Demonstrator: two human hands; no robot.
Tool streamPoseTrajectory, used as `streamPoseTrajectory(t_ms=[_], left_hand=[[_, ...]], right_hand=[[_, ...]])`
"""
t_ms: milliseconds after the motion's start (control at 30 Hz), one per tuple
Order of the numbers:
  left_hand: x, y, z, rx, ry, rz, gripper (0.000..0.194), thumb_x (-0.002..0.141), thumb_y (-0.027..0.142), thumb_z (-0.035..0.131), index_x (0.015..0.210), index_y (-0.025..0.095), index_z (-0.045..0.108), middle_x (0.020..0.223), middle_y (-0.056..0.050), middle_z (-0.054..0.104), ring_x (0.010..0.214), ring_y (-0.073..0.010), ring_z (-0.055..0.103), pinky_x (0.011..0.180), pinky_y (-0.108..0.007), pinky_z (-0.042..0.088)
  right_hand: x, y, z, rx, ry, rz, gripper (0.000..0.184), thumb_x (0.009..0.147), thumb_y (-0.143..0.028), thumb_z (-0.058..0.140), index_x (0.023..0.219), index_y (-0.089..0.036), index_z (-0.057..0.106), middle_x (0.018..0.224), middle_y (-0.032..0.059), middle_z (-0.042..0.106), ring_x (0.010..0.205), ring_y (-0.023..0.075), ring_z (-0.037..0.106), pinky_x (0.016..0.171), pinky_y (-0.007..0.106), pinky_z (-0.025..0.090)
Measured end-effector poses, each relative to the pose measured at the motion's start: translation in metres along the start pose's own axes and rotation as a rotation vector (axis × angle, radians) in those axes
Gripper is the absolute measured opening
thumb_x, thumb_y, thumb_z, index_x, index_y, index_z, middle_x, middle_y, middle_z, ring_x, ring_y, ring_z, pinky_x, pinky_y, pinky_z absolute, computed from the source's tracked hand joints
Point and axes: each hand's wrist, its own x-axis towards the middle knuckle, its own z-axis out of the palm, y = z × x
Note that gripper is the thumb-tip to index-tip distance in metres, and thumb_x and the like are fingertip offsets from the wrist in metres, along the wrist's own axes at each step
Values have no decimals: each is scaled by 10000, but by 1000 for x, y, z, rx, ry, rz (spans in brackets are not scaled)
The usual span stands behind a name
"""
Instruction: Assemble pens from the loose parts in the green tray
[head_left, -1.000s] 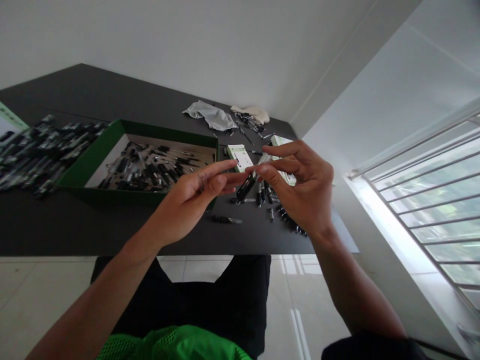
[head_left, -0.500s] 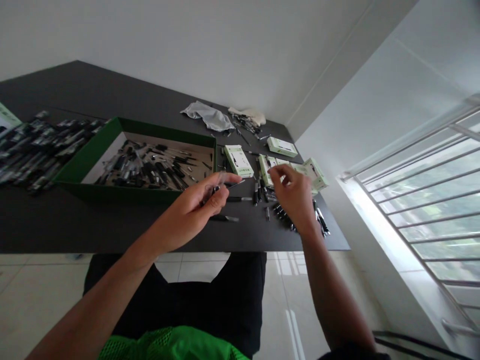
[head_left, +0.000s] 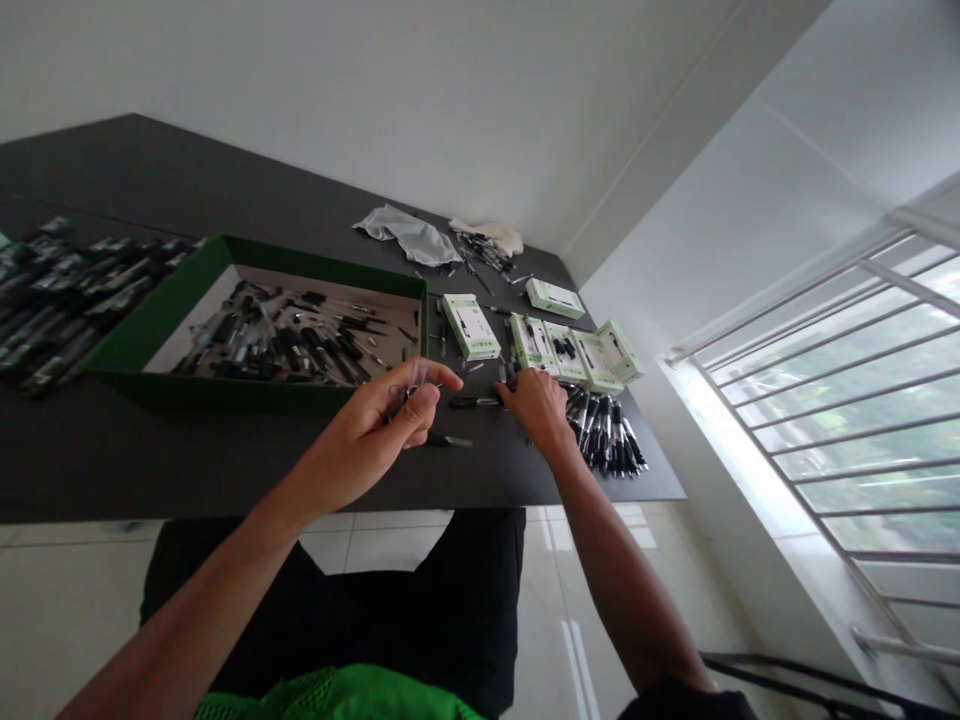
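My left hand (head_left: 394,405) is curled over the table in front of the green box, its index finger stretched out and its thumb bent in. Within its grip is a clear plastic pen part (head_left: 418,372) with something dark under it. My right hand (head_left: 536,400) is down on the table among loose pen parts, fingertips pressed together; what they pinch is hidden. A black pen part (head_left: 474,402) lies just left of those fingertips. Another dark piece (head_left: 448,440) rests beside my left hand. Right of my right hand, several black pens (head_left: 607,435) lie fanned out.
A green box (head_left: 315,262) holds a heap of pen parts. Many pens (head_left: 82,300) are piled at its left. Small green-white cartons (head_left: 471,325) stand at the right, some holding small black parts. A white cloth (head_left: 412,235) lies near the wall, and a barred window is far right.
My right hand has come down and left from above the open cartons to the loose parts on the table. My left hand keeps its grip; the extended pointed piece near its index finger no longer shows.
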Motion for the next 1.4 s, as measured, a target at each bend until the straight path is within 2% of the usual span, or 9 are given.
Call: streamPoseTrajectory(t_ms=[267,400,467,533,733,900,1067,1200,1400], left_hand=[[-2,-2,-9,170,96,-63,338,1019,534,641,1196,247,653,641,85,380,542,-87,355,496,-234,269],[0,-2,-4,180,126,-17,384,1067,509,561,1300,226,678,623,69,466,545,-101,453,547,-232,410],[-1,-3,2,241,153,10,417,1080,480,548,1417,253,640,868,-6,726,808,-138,685,811,-258,558],[-5,-5,9,283,117,-5,465,1080,471,549,1516,309,572,1331,-50,755,1250,-196,690,1108,-317,518],[-17,-14,24,332,-12,-44,441,1079,458,543,1508,371,587,1561,14,630,1494,-216,535,1232,-313,446],[-10,-14,26,399,106,-63,315,1066,473,560,1245,292,744,1383,-24,756,1329,-242,675,1159,-336,515],[-7,-19,21,394,244,-107,320,1038,515,591,1117,257,764,1345,-64,774,1285,-287,700,1097,-404,567],[-14,-24,21,390,146,-128,333,1050,490,574,1258,309,759,1578,-20,612,1518,-286,504,1308,-454,347],[-22,-25,26,343,20,-169,448,1062,479,543,1501,407,602,1669,31,488,1580,-258,407,1332,-474,273]], right_hand=[[2,5,-9,244,66,-76,256,987,-322,621,1043,-161,813,964,133,808,976,272,768,870,351,552],[-32,7,-28,540,108,-231,333,1022,-426,586,1129,-163,760,883,51,776,737,157,700,665,246,516],[-63,0,-33,826,146,-321,328,989,-458,648,1084,-165,760,772,14,720,607,128,602,539,232,436],[-96,-13,-31,975,158,-383,221,958,-399,713,997,-191,777,657,-35,647,542,101,517,509,220,386],[-134,-45,-13,994,228,-489,79,992,-243,687,984,-207,756,831,-8,757,680,104,647,653,209,464],[-121,-37,-15,752,262,-554,259,1062,-315,616,832,-214,680,803,7,743,725,142,679,695,253,454],[-114,-19,-17,813,122,-603,134,1044,-335,660,997,-238,742,992,18,772,953,167,716,858,268,516],[-119,-19,-4,1005,106,-541,211,984,-293,735,1186,-233,739,1105,39,759,989,171,706,875,264,553],[-127,-29,4,1091,91,-558,152,961,-285,754,1097,-217,754,1040,36,775,947,174,696,854,268,560]])
